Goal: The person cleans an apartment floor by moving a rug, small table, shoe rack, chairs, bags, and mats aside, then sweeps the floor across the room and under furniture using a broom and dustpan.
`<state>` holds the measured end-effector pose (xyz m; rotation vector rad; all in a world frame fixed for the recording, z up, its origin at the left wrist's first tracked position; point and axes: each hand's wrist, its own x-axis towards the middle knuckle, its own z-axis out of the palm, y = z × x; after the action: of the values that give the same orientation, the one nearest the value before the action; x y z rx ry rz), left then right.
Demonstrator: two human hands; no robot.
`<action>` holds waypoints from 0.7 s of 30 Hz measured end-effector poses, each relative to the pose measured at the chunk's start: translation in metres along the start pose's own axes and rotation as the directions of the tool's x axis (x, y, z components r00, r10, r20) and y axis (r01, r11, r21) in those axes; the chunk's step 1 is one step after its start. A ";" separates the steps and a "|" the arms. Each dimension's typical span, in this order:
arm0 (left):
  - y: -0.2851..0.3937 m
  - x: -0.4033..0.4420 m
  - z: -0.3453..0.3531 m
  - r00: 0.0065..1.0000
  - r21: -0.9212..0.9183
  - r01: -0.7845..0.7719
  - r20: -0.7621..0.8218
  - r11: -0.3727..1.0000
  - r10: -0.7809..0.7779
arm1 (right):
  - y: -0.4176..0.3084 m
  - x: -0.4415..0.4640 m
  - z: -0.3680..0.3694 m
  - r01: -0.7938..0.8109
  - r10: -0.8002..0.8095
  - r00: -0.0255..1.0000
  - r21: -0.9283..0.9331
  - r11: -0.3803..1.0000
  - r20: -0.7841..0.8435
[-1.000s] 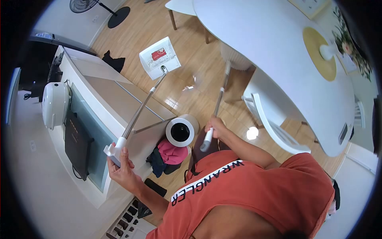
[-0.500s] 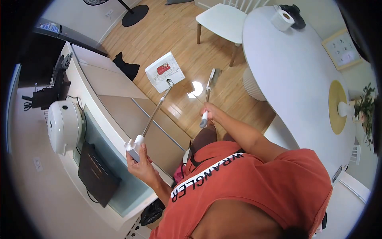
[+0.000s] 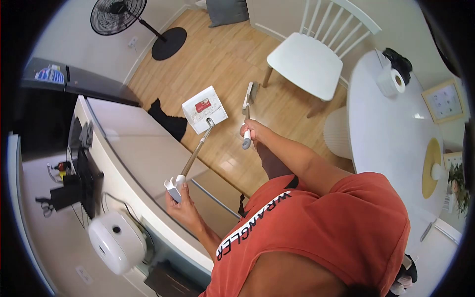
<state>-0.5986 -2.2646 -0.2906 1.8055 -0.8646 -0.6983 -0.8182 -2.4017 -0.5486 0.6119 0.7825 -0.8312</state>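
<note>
My left hand (image 3: 184, 204) is closed around the white top of a long-handled dustpan (image 3: 190, 115), whose pan rests on the wooden floor. Inside the white pan are a red patch and small specks; whether the red patch is a label or a loose piece, I cannot tell. My right hand (image 3: 253, 129) grips the white end of a broom (image 3: 248, 104) with a metal shaft. Its grey-bristled head is on the floor to the right of the pan, apart from it.
A black cloth (image 3: 169, 120) lies on the floor beside the cabinet (image 3: 143, 133). Ahead stand a black fan (image 3: 169, 43) and a white chair (image 3: 309, 62). On the right is a white table (image 3: 381, 128); a rice cooker (image 3: 116, 242) sits on the left counter.
My view has shifted forward, bringing more of the fan and chair into sight. The broom head has moved farther ahead, away from my body. Both hands keep their holds.
</note>
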 end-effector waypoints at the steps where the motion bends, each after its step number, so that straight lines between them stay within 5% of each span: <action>1: 0.006 0.025 0.011 1.000 0.038 0.022 0.017 0.999 -0.022 | -0.012 0.014 0.022 0.031 -0.030 0.999 0.017 0.999 -0.026; 4: 0.007 0.110 0.046 0.996 0.020 -0.055 0.079 0.998 0.053 | -0.059 0.056 0.088 0.098 -0.093 0.994 -0.077 0.992 0.060; 6: 0.018 0.162 0.067 0.990 0.039 -0.076 0.125 0.996 0.070 | -0.087 0.081 0.119 0.066 -0.077 0.993 0.124 0.990 0.089; 11: 0.023 0.288 0.129 0.957 0.068 -0.170 0.249 0.983 0.149 | -0.164 0.113 0.147 0.041 -0.067 0.991 0.207 0.977 0.120; 14: 0.036 0.368 0.179 0.907 0.352 -0.379 0.324 0.856 0.269 | -0.190 0.064 0.141 0.257 -0.257 0.966 -0.028 0.966 -0.010; 18: 0.057 0.476 0.254 0.760 0.395 -0.614 0.528 0.683 0.378 | -0.202 0.027 0.116 0.464 -0.504 0.850 -0.234 0.854 -0.153; 20: 0.069 0.539 0.301 0.708 0.477 -0.683 0.619 0.553 0.340 | -0.226 0.040 0.125 0.476 -0.764 0.587 -0.649 0.594 -0.268; 21: 0.077 0.564 0.322 0.671 0.472 -0.718 0.666 0.512 0.327 | -0.238 0.063 0.128 0.531 -0.838 0.493 -0.682 0.502 -0.233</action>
<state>-0.5391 -2.9105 -0.3788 1.8035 -2.2300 -0.4088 -0.9412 -2.6496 -0.5668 -0.0674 1.8340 -1.1550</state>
